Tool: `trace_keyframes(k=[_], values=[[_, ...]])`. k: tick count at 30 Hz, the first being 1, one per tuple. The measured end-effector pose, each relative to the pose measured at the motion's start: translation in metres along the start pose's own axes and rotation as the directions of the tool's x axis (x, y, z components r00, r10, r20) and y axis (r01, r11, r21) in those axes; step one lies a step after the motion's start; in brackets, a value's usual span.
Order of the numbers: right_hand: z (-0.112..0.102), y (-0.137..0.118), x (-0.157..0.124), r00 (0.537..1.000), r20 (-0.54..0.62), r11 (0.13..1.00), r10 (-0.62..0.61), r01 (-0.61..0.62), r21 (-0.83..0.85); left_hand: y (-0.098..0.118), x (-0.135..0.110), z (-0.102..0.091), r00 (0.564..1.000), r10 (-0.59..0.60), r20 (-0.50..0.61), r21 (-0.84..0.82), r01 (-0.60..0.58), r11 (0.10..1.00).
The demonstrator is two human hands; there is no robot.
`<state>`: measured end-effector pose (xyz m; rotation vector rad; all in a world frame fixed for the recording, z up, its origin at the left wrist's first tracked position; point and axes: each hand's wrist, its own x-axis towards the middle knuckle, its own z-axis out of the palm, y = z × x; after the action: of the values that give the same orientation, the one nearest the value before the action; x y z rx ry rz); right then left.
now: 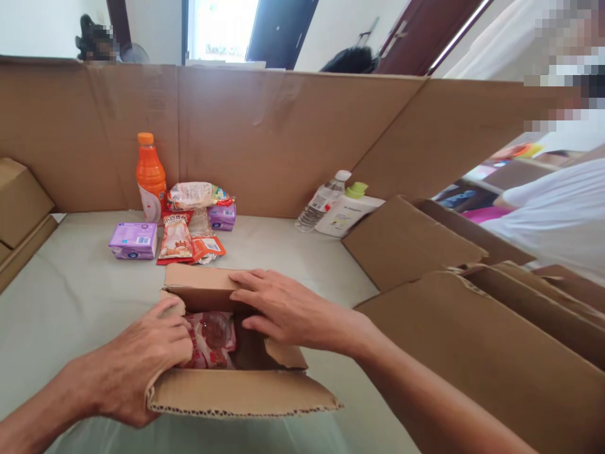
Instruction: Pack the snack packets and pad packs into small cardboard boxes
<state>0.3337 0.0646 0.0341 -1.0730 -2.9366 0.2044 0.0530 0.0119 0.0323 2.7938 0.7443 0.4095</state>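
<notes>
A small cardboard box point(236, 388) sits on the table in front of me with its flaps partly folded. Inside it lies a red and white snack packet point(210, 340). My left hand point(146, 356) rests on the box's left side, its fingers curled over the left flap. My right hand point(278, 309) lies flat across the far flap point(198, 284), fingers stretched out and pressing it down.
Behind the box lie a purple carton point(133, 240), red snack packets point(176, 238), an orange bottle point(150, 176), a water bottle point(322, 200) and a white bottle point(347, 211). A cardboard wall point(283, 139) surrounds the table. Cardboard boxes point(472, 328) stand at right; another person sits beyond.
</notes>
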Motion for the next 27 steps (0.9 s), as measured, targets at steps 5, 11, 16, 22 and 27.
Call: trace_keyframes(k=[5,11,16,22,27], values=[[-0.032,0.027,0.041,0.995,0.059,0.94,0.08,-0.095,0.329,0.006,-0.013,0.009,0.994,-0.005,-0.113,0.037,0.01,0.999],[-0.021,0.056,0.168,0.889,0.183,0.826,0.42,-0.458,0.328,0.002,-0.031,0.037,0.916,0.032,-0.4,0.266,0.082,0.961],[0.016,0.057,0.232,0.83,0.286,0.81,0.478,-0.543,0.221,-0.005,-0.029,0.042,0.869,0.074,-0.489,0.345,0.115,0.932],[0.014,0.043,0.216,0.912,0.167,0.897,0.374,-0.401,0.183,-0.006,-0.027,0.037,0.881,0.066,-0.469,0.301,0.089,0.949],[-0.035,0.023,0.144,0.933,-0.143,0.939,0.33,-0.308,0.155,0.0,-0.029,0.033,0.96,-0.065,-0.272,0.131,0.104,0.986]])
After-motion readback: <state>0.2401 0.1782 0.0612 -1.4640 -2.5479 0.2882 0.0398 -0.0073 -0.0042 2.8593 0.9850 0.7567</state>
